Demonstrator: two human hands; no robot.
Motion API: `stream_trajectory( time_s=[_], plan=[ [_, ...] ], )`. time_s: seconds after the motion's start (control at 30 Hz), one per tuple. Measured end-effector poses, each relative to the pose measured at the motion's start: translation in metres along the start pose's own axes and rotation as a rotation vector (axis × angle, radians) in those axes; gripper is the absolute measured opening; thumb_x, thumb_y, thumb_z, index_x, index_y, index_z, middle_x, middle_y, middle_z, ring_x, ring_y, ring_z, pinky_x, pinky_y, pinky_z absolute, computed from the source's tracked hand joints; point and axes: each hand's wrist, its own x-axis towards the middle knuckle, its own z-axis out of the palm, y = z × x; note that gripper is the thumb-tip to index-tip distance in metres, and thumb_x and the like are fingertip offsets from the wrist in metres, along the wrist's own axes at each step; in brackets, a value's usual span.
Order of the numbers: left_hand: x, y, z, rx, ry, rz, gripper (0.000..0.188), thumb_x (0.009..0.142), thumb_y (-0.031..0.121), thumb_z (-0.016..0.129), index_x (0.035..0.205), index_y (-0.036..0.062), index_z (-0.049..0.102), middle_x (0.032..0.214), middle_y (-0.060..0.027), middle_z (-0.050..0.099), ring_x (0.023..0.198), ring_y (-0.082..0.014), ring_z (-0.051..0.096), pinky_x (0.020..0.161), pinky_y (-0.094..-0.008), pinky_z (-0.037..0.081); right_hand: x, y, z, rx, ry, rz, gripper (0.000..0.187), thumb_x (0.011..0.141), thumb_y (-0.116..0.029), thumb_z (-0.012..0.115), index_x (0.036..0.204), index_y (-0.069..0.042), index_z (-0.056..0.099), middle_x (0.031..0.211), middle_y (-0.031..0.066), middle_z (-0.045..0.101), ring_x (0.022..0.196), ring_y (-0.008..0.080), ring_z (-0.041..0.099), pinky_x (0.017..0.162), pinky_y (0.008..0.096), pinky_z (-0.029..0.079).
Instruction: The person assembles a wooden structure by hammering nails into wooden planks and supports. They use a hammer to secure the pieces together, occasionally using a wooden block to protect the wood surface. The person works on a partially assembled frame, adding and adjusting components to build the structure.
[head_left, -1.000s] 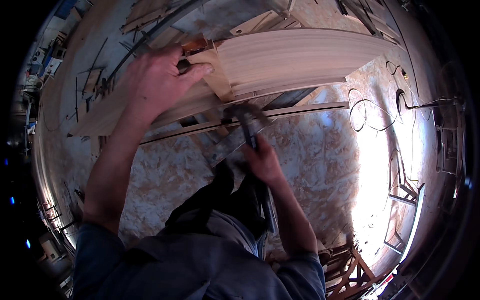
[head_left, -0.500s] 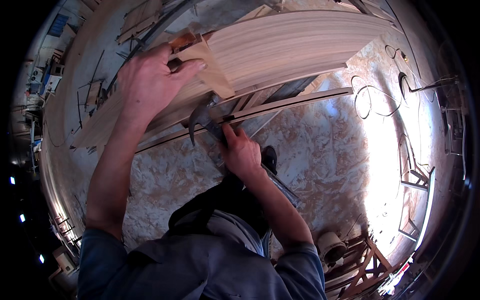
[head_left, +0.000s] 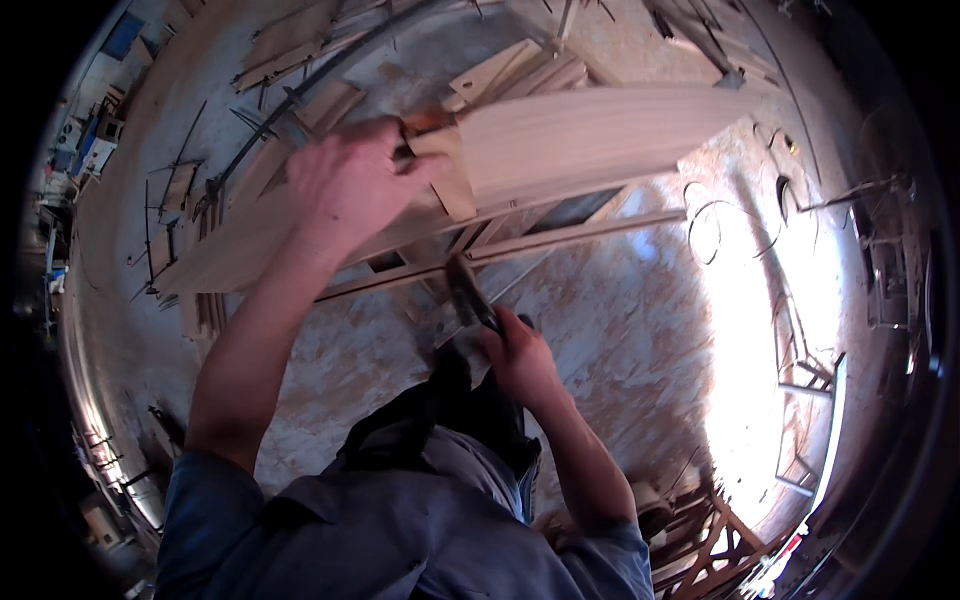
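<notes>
A long, pale wooden board (head_left: 590,125) lies crosswise in front of me. My left hand (head_left: 355,175) is closed at a short, light wooden piece (head_left: 443,180) set across the board, its thumb on top and its fingers curled at the far end. A reddish-orange part (head_left: 428,120) shows beside those fingers; what it is I cannot make out. In my closed right hand (head_left: 522,360) is the handle of a claw hammer (head_left: 468,290), below the board's near edge. Motion blurs the hammer, and its head hardly shows.
A narrow wooden rail (head_left: 590,228) runs under the board's near side. Several wood pieces (head_left: 500,75) lie beyond it on the blotchy floor (head_left: 630,330). A looped cable (head_left: 715,228) lies at the right, and a metal frame (head_left: 830,420) stands farther right.
My right hand and the hammer have moved right and down, away from the light wooden piece. My left hand, the board and that piece now appear farther right; the view has also shifted.
</notes>
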Motion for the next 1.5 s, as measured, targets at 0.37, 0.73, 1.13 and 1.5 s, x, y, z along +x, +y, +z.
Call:
stream_trajectory(
  time_s=[0.37, 0.73, 1.13, 1.5],
  plan=[
    [0.002, -0.009, 0.004, -0.147, -0.034, 0.078, 0.041, 0.084, 0.049, 0.066, 0.086, 0.0079, 0.069, 0.074, -0.0102, 0.070, 0.074, -0.0269, 0.070, 0.063, -0.0411, 0.055, 0.001, -0.218, -0.165, -0.268, 0.210, -0.370, 0.032, 0.096, -0.023, 0.064, 0.118, 0.000, 0.055, 0.073, 0.0160, 0.065, 0.063, 0.0292, 0.067, 0.056, 0.0388, 0.052],
    [0.005, -0.004, -0.004, -0.110, -0.199, 0.004, 0.049, 0.078, 0.058, 0.070, 0.088, 0.0097, 0.071, 0.082, -0.0091, 0.071, 0.082, -0.0263, 0.070, 0.066, -0.0421, 0.055, 0.044, -0.231, -0.157, -0.487, 0.045, -0.145, 0.023, 0.099, -0.024, 0.058, 0.097, -0.001, 0.058, 0.060, 0.0135, 0.055, 0.053, 0.0193, 0.053, 0.053, 0.0360, 0.041],
    [0.006, -0.003, -0.002, -0.058, -0.183, -0.017, 0.051, 0.076, 0.060, 0.071, 0.089, 0.0107, 0.072, 0.080, -0.0073, 0.071, 0.079, -0.0240, 0.071, 0.065, -0.0394, 0.057, 0.050, -0.243, -0.164, -0.329, 0.110, -0.169, 0.027, 0.098, -0.026, 0.061, 0.091, 0.000, 0.057, 0.056, 0.0119, 0.053, 0.049, 0.0202, 0.053, 0.049, 0.0377, 0.040],
    [0.005, -0.006, -0.001, -0.058, -0.142, -0.010, 0.050, 0.074, 0.060, 0.073, 0.084, 0.0104, 0.071, 0.071, -0.0082, 0.069, 0.072, -0.0246, 0.071, 0.061, -0.0391, 0.057, 0.055, -0.247, -0.165, -0.322, 0.136, -0.141, 0.031, 0.099, -0.030, 0.061, 0.089, -0.001, 0.056, 0.054, 0.0099, 0.053, 0.047, 0.0191, 0.053, 0.048, 0.0378, 0.040]
  ],
)
